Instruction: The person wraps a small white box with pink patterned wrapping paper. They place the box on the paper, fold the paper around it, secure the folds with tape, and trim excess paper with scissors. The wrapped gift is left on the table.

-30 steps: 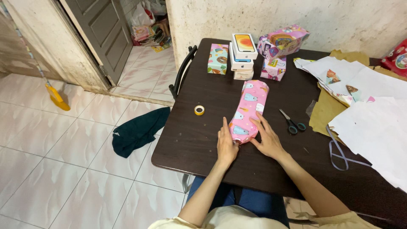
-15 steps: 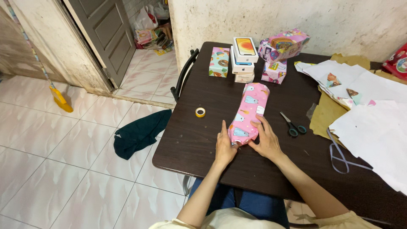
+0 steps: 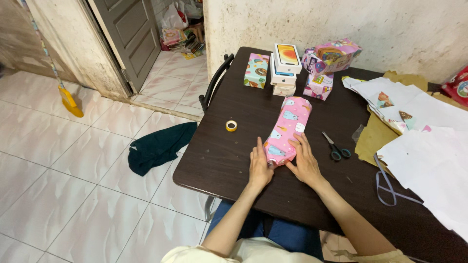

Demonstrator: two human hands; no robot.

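Dark brown wooden worktop (image 3: 229,160), rectangular, set against a stained pale wall; white tiled floor to its left.

Large white sheets of wrapping paper (image 3: 429,160) with brown kraft paper beneath cover the worktop's right part, well apart from the hands.

Dark green cloth (image 3: 156,148) lies crumpled on the floor, just beside the worktop's left edge.

Long parcel wrapped in pink paper with small animal prints (image 3: 286,127) lies flat near the worktop's middle, its length running away from the person, slightly slanted to the right. Its near end sits between the two hands.

Left hand (image 3: 260,165) rests flat on the worktop, fingers (image 3: 257,147) extended and pressed against the left side of the parcel's near end. Not closed around it.

Right hand (image 3: 304,163) lies on the right side of the near end, fingers (image 3: 296,143) spread over the paper's top and edge, pressing down rather than gripping.

Stack of white phone boxes (image 3: 285,68) stands at the far edge, beyond the parcel's far end. A small wrapped box in teal patterned paper (image 3: 257,70) is left of the stack; wrapped pink and purple parcels (image 3: 329,61) are to its right.

Scissors with dark handles (image 3: 335,146) lie just right of the right hand, not touching.

Small yellow roll of tape (image 3: 231,125) lies left of the parcel, apart from the left hand.
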